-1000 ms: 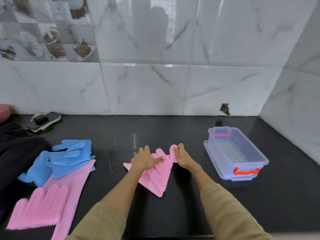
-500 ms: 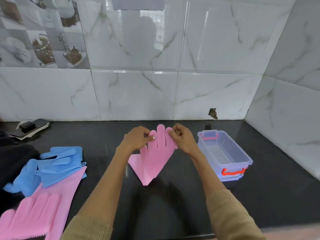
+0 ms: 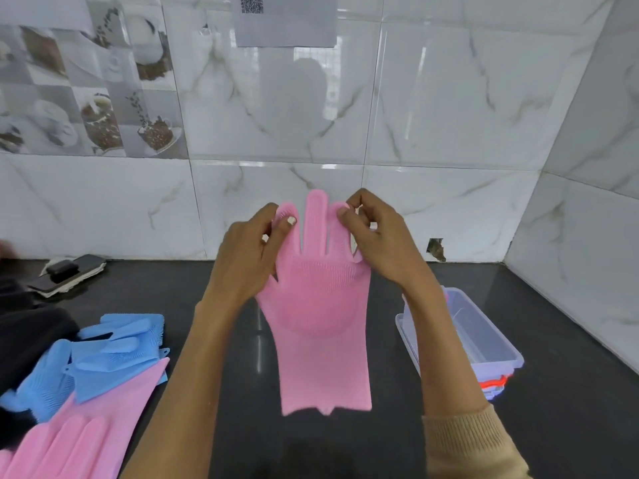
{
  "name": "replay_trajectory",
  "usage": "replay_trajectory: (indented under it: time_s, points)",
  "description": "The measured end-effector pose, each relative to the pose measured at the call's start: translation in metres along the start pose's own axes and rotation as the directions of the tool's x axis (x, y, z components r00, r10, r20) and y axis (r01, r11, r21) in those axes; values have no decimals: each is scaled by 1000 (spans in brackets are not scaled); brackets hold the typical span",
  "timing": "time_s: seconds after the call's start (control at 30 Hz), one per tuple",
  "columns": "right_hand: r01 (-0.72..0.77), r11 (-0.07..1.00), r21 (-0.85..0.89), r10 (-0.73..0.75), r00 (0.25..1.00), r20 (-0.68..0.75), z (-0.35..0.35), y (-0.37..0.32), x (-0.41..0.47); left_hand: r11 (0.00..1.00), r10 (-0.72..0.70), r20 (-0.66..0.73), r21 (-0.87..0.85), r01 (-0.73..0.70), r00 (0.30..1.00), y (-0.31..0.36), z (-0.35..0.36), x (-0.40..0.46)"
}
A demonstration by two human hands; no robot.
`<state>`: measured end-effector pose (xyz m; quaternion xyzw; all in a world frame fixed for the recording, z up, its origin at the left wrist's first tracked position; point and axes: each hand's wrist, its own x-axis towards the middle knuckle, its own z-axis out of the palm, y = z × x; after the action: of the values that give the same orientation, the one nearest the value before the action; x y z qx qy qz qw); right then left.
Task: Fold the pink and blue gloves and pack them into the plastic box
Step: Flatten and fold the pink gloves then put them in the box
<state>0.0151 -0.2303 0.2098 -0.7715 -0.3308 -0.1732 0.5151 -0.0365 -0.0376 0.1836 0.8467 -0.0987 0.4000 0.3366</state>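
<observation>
No legible text; only a blurred QR-like code on the paper sheet (image 3: 285, 19) on the wall.

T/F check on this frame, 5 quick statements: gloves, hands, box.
1. Both hands hold one pink glove by its fingers, the left hand and the right hand. True.
2. The held glove lies flat on the counter. False: it hangs, cuff down, above the counter.
3. The plastic box has a glove in it. False: none is visible in it.
4. Blue gloves lie at the left. True.
5. A second pink glove lies on top of the blue ones. False: a blue one overlaps it.
</observation>
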Motion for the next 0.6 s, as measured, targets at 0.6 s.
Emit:
replay_trajectory:
  time_s: [0.6]
  points:
    - [-903, 423, -69, 828, 354, 435, 73, 229, -16, 871, -489, 519, 339, 356, 701, -153, 183, -40]
